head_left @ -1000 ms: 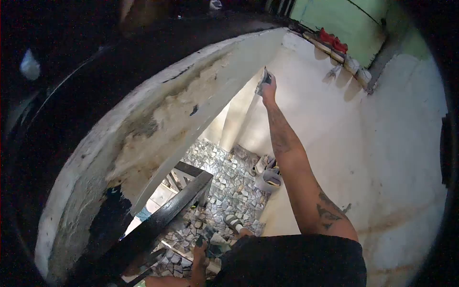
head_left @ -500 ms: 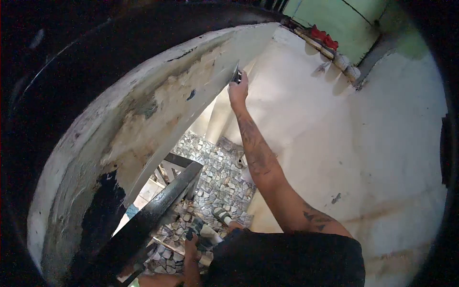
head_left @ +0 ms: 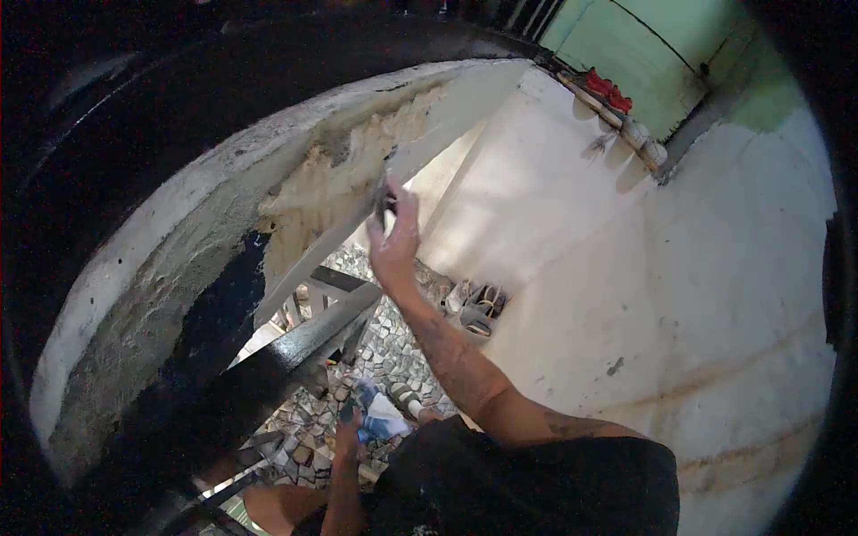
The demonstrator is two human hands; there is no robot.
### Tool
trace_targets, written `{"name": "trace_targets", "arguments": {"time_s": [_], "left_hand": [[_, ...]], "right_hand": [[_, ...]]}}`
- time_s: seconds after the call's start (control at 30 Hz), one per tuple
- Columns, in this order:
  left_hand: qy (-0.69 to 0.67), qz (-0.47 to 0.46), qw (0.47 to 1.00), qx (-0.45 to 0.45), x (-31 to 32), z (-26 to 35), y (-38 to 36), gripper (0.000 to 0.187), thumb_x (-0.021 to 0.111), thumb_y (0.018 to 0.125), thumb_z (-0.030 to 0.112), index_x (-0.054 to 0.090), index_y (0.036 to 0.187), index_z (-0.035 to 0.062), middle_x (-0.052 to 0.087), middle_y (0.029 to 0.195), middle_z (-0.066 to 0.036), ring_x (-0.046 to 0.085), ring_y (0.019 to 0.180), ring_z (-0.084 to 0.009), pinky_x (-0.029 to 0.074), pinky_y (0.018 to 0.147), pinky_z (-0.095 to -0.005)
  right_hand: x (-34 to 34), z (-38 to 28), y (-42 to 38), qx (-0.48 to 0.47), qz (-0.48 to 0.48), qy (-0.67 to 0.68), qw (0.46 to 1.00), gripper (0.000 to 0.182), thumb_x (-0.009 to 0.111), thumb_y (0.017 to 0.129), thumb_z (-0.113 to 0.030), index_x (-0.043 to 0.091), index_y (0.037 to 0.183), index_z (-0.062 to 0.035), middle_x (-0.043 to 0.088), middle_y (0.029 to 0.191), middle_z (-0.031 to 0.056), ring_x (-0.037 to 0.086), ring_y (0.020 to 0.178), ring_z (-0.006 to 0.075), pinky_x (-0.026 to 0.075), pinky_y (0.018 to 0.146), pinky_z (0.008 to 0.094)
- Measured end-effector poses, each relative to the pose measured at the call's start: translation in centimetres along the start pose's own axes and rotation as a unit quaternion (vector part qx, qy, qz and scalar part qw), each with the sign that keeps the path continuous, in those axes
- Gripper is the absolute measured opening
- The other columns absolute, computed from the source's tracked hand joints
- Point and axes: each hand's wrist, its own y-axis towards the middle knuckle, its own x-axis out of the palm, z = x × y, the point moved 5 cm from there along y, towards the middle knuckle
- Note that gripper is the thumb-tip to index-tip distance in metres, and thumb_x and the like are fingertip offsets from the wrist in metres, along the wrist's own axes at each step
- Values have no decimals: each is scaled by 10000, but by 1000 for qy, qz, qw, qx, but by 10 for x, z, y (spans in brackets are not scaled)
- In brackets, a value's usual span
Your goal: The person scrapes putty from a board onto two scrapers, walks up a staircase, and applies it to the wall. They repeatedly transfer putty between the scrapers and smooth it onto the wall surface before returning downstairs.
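My right hand (head_left: 396, 239) is raised and closed around a scraper (head_left: 388, 207) with a dark handle, blurred by motion. Its tip lies at the lower edge of a curved, patchy plastered surface (head_left: 308, 201), which has bare brown areas and a dark patch. Low in the view, my left hand (head_left: 347, 438) hangs beside my black clothing, fingers curled round a dark object whose kind I cannot tell. Just beyond that hand, a blue and white item (head_left: 384, 416) shows above the stone floor.
A black beam-like rail (head_left: 295, 344) slants below the plastered surface. On the broken-stone floor (head_left: 380, 353) shoes (head_left: 480, 308) lie against the white wall (head_left: 572, 268). Red cloth (head_left: 608, 89) sits on a ledge at the upper right, beside a green wall (head_left: 648, 54).
My right hand with the scraper has moved left and down along the edge of the plastered surface. My left hand has shifted slightly up and left. Shoes behind my right arm now show more.
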Motion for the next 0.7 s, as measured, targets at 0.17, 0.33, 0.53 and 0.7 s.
{"name": "trace_targets", "arguments": {"time_s": [0.17, 0.33, 0.53, 0.7], "left_hand": [[-164, -97, 981, -36, 16, 70, -47, 310, 603, 849, 236, 512, 1037, 8, 566, 852, -30, 568, 730, -124, 485, 623, -293], [-97, -110, 989, 11, 21, 133, -91, 229, 598, 844, 154, 510, 1024, 45, 550, 849, -18, 548, 709, -124, 466, 619, -277], [-307, -10, 948, 84, 58, 265, -136, 364, 620, 849, 198, 466, 1137, 35, 555, 1049, -95, 575, 901, -193, 497, 737, -338], [-347, -14, 929, 130, 89, 301, -118, 296, 590, 866, 156, 489, 1105, 13, 571, 1046, -112, 597, 903, -194, 508, 748, -340]], "right_hand": [[-11, -54, -35, -25, -111, 103, 988, 552, 543, 723, 65, 434, 1257, -24, 478, 1110, 135, 501, 1049, 259, 377, 937, 333], [-83, -29, -49, 160, -242, 324, 900, 447, 601, 789, -44, 478, 1218, -38, 478, 1233, 101, 487, 1103, 217, 376, 956, 340], [-161, 59, -77, 355, -147, 370, 846, 614, 672, 728, -111, 417, 1278, -16, 529, 1153, 88, 517, 1044, 190, 393, 927, 310], [-166, 53, -96, 284, -201, 380, 857, 557, 639, 751, -145, 436, 1253, -16, 508, 1183, 119, 495, 1086, 225, 388, 932, 344]]}}
